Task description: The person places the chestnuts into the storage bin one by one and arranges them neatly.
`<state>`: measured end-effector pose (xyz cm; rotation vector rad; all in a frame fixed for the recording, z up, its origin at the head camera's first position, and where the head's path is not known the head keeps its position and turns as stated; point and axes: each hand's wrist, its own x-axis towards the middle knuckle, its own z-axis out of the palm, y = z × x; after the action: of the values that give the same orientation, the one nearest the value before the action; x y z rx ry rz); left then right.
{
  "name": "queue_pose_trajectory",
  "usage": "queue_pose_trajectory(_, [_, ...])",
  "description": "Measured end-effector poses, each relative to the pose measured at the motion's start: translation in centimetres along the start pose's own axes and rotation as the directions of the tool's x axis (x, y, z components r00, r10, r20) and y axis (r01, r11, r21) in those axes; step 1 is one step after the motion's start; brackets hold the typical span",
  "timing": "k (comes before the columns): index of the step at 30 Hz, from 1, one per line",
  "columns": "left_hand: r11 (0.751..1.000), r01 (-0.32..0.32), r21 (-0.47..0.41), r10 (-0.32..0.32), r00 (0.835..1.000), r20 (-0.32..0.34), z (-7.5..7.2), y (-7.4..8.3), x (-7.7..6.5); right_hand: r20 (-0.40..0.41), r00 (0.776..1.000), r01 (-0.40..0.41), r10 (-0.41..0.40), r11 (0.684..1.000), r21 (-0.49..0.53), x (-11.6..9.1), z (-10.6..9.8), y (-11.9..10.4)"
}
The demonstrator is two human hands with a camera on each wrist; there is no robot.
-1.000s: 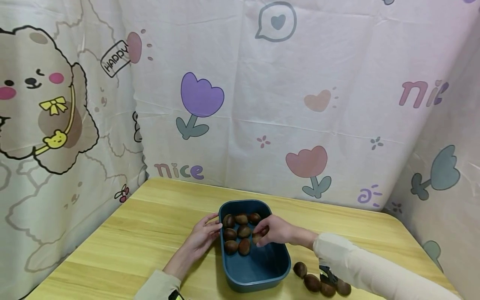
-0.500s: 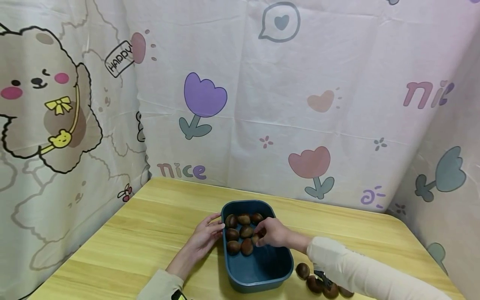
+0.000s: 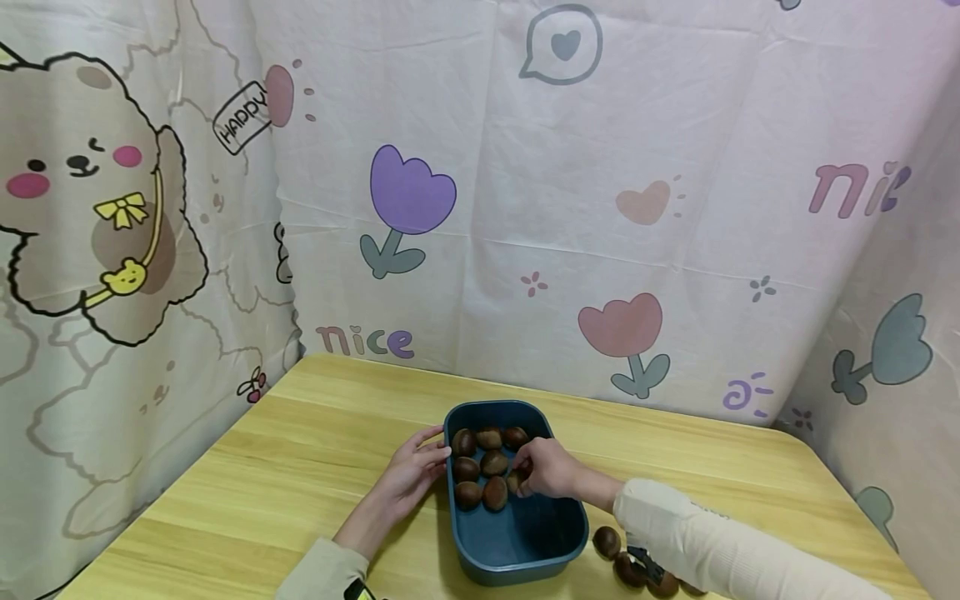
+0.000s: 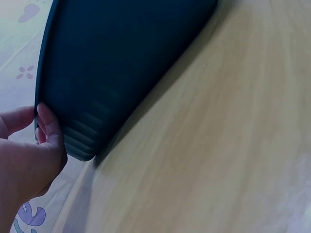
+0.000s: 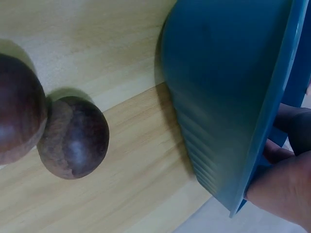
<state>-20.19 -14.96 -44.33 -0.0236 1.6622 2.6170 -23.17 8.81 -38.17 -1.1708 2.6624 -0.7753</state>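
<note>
A deep blue rectangular box [image 3: 517,575] stands on the table, holding several brown chestnuts [image 3: 494,463] set in rows at its far end. My left hand [image 3: 408,477] grips the box's left rim between thumb and fingers, as the left wrist view also shows. Reaching over the right rim, my right hand [image 3: 551,468] has its curled fingers on a chestnut [image 3: 514,482] at the right of the nearest row, which they partly cover. In the right wrist view, that hand [image 5: 282,189] is partly hidden behind the box wall [image 5: 218,97].
Loose chestnuts [image 3: 607,542] lie on the wooden table [image 3: 352,417] right of the box, some under the right sleeve [image 3: 697,533]. A printed curtain [image 3: 525,208] hangs behind the table and along both sides. The box's near half shows bare floor.
The right hand's fingers have drawn back slightly, so more of the chestnut under them shows. The whole head view has shifted a little; the left hand stays at the rim.
</note>
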Motion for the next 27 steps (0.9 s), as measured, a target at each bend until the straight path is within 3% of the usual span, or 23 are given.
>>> queue_pose_trajectory(7, [1.0,0.002,0.002,-0.002,1.0,0.003,0.0,0.0,0.0,-0.009,1.0,-0.014,0.015,0.999,0.04,-0.1,0.1,0.0])
queue_pose_trajectory(15, [1.0,0.002,-0.003,-0.002,1.0,0.009,0.1,0.1,0.0,-0.105,0.991,-0.065,0.089,0.976,0.21,-0.7,-1.3,0.4])
queue_pose_trajectory(21, [1.0,0.003,0.001,-0.003,1.0,0.0,0.1,0.1,0.0,-0.169,0.979,-0.06,0.113,0.955,0.29,-2.1,-2.6,1.2])
queue_pose_trajectory(27, [1.0,0.008,0.005,-0.008,1.0,-0.002,0.0,0.1,0.0,-0.182,0.972,-0.075,0.148,0.932,0.355,-4.5,-2.8,2.5])
